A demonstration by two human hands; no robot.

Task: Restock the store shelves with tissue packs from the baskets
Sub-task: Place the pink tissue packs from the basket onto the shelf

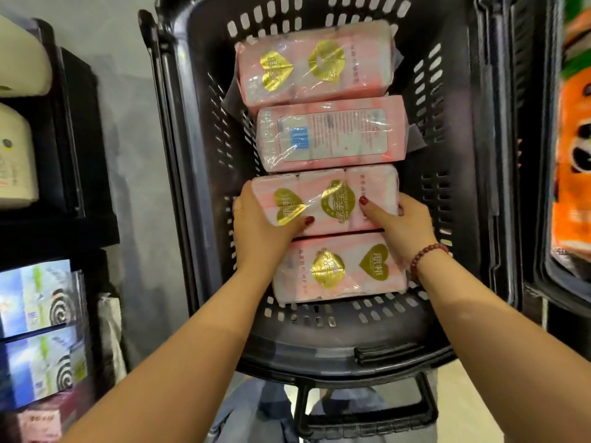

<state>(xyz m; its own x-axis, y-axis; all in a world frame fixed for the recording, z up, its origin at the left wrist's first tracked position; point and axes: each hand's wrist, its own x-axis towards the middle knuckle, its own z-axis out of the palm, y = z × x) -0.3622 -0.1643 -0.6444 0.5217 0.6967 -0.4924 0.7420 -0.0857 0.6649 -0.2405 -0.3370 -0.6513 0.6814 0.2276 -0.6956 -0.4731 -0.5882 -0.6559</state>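
Note:
A black plastic basket (198,174) holds several pink tissue packs with gold heart logos, lined up front to back. Both hands grip the third pack from the far end (332,193). My left hand (259,225) wraps its left end, thumb lying on top. At the pack's right end, my right hand (403,225) has its thumb on top and its fingers round the side. The nearest pack (339,270) lies just below my hands. Beyond the gripped pack lie a pack with its label side up (332,135) and the farthest pack (315,63).
Dark store shelves (80,155) stand on the left with white packages (16,155) and blue-green boxes (35,314). A second black basket (540,219) at the right edge holds orange packs (575,155). The basket's handle (367,414) is near my body.

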